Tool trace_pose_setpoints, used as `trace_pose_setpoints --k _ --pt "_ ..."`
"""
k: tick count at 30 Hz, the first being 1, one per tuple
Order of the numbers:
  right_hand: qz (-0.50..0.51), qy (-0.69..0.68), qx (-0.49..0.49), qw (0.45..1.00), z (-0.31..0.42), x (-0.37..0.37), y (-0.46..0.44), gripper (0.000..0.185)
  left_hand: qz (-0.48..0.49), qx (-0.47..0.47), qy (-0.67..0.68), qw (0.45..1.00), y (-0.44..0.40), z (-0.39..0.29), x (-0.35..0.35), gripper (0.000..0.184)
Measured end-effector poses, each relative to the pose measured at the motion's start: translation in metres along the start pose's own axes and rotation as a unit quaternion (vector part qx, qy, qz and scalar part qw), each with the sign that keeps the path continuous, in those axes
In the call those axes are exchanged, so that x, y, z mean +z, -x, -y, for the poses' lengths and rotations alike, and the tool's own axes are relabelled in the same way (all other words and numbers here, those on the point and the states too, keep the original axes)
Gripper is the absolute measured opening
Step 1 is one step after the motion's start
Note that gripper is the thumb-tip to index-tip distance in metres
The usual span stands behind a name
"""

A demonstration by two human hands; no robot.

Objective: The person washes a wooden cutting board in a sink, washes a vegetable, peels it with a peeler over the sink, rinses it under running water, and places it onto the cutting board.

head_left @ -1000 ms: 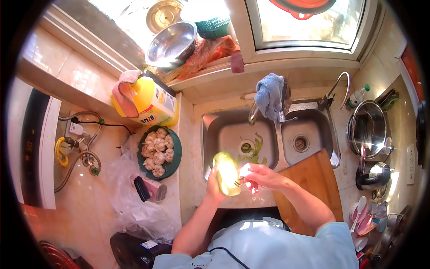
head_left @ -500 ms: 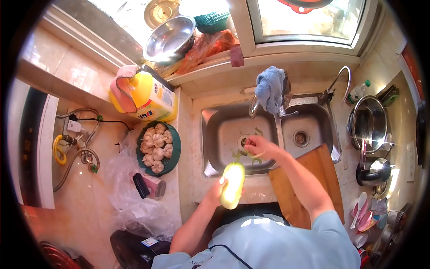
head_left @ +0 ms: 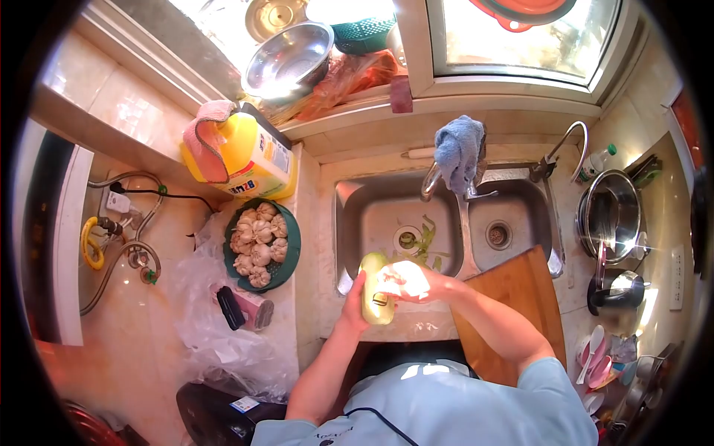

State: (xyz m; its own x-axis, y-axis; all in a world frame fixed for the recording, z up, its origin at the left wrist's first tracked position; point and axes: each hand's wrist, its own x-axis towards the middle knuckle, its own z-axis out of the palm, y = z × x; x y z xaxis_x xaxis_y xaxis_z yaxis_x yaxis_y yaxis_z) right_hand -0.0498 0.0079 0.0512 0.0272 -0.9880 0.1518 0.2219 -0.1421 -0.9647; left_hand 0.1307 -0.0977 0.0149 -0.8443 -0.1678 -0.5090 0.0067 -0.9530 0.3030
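My left hand (head_left: 355, 303) is wrapped round a pale green squash (head_left: 377, 312) held upright in front of the left sink basin. Bright sun washes out part of my right hand (head_left: 413, 282), which is closed over the squash. A small peeler (head_left: 380, 299) shows its dark-edged head from under the right fingers, against the squash's skin. Green peelings (head_left: 422, 239) lie in the left basin (head_left: 364, 215), around its drain.
A wooden cutting board (head_left: 513, 312) overlaps the right basin's front edge. A blue cloth (head_left: 457, 149) hangs over the faucet. To the left stand a green basket (head_left: 291, 260) of garlic and a yellow jug (head_left: 242, 156). Metal bowls (head_left: 613, 215) sit at right.
My right hand has come from above the basin down onto the squash. A strip of peel hung from it before; more peelings show in the basin now.
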Motion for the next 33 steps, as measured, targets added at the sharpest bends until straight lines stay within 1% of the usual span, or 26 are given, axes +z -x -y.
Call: trace_pose_setpoints --k 2,3,5,6,7,8,9,11,12,13,15,16,17,18,19,20,21,23,24,26,29,30,31,33 --pt "-0.018 0.067 0.032 0.997 -0.006 -0.002 -0.006 0.019 0.032 -0.014 -0.005 0.999 -0.002 -0.002 -0.004 0.060" --pt "-0.049 0.075 0.057 0.994 -0.009 -0.006 -0.009 0.016 0.046 -0.022 -0.005 0.999 -0.001 -0.002 -0.006 0.061" --pt "-0.114 0.092 0.107 0.983 -0.019 -0.021 -0.018 0.012 0.051 -0.067 -0.009 0.996 0.005 0.000 -0.016 0.063" --pt "-0.153 0.086 0.126 0.976 -0.030 -0.036 -0.024 0.012 0.055 -0.088 -0.012 0.995 0.007 0.000 -0.020 0.064" --pt "-0.189 0.079 0.145 0.968 -0.048 -0.051 -0.027 0.013 0.059 -0.079 0.007 0.995 0.012 0.003 -0.021 0.066" --pt "-0.206 0.302 0.151 0.918 -0.084 -0.072 -0.021 0.015 0.065 -0.069 0.024 0.995 0.018 0.007 -0.020 0.068" --pt "-0.214 0.510 0.148 0.820 -0.083 -0.081 -0.021 0.018 0.073 -0.060 0.040 0.995 0.020 0.010 -0.020 0.070" --pt "-0.251 0.554 0.202 0.767 -0.083 -0.084 -0.015 0.020 0.068 -0.021 0.050 0.996 0.019 0.009 -0.021 0.076" --pt "-0.263 0.576 0.228 0.740 -0.065 -0.078 -0.014 0.021 0.073 0.002 0.054 0.996 0.017 0.008 -0.022 0.077" --pt "-0.268 0.552 0.182 0.768 -0.055 -0.069 -0.015 0.020 0.074 0.025 0.060 0.995 0.018 0.010 -0.023 0.078" --pt "-0.285 0.496 0.087 0.816 -0.034 -0.051 -0.017 0.019 0.055 0.023 0.035 0.998 0.015 0.003 -0.024 0.079" --pt "-0.217 0.369 0.098 0.898 -0.012 -0.041 -0.017 0.019 0.054 0.022 0.031 0.998 0.010 0.000 -0.024 0.078" --pt "-0.143 0.232 0.109 0.956 0.004 -0.031 -0.014 0.019 0.052 0.020 0.029 0.998 0.006 -0.002 -0.023 0.076" --pt "-0.083 0.068 0.083 0.991 0.005 -0.021 -0.012 0.022 0.049 0.036 0.021 0.998 0.001 -0.003 -0.018 0.075" --pt "-0.019 -0.099 0.055 0.993 0.013 -0.009 -0.012 0.024 0.045 0.053 0.014 0.997 -0.003 -0.003 -0.010 0.073" --pt "-0.032 -0.063 0.128 0.989 0.026 0.002 -0.011 0.029 0.041 0.070 0.007 0.997 -0.004 -0.003 -0.003 0.071" --pt "0.018 -0.112 0.052 0.992 0.015 -0.003 -0.007 0.028 0.048 0.054 0.010 0.997 -0.004 -0.003 0.002 0.072" --pt "0.030 -0.111 0.073 0.991 -0.007 -0.006 -0.008 0.024 0.060 0.020 0.014 0.998 -0.003 -0.004 0.009 0.073" --pt "0.026 -0.093 0.094 0.991 0.000 -0.006 -0.009 0.023 0.076 0.025 -0.012 0.997 -0.006 -0.002 0.006 0.074" --pt "0.019 -0.063 0.139 0.988 0.018 -0.003 -0.012 0.022 0.066 0.014 0.002 0.998 -0.002 -0.002 0.005 0.074" --pt "-0.094 -0.016 0.026 0.995 -0.016 -0.012 -0.019 0.024 0.080 -0.016 -0.014 0.997 0.011 -0.002 -0.006 0.076" --pt "-0.084 -0.072 0.111 0.988 -0.009 -0.029 -0.025 0.027 0.090 -0.026 -0.025 0.995 0.015 -0.001 -0.011 0.077" --pt "-0.097 -0.045 0.141 0.984 -0.012 -0.032 -0.029 0.028 0.073 -0.032 -0.007 0.997 0.017 0.003 -0.014 0.078" --pt "-0.046 -0.008 0.124 0.991 -0.034 -0.040 -0.034 0.027 0.033 -0.044 0.027 0.998 0.026 0.012 -0.021 0.079"
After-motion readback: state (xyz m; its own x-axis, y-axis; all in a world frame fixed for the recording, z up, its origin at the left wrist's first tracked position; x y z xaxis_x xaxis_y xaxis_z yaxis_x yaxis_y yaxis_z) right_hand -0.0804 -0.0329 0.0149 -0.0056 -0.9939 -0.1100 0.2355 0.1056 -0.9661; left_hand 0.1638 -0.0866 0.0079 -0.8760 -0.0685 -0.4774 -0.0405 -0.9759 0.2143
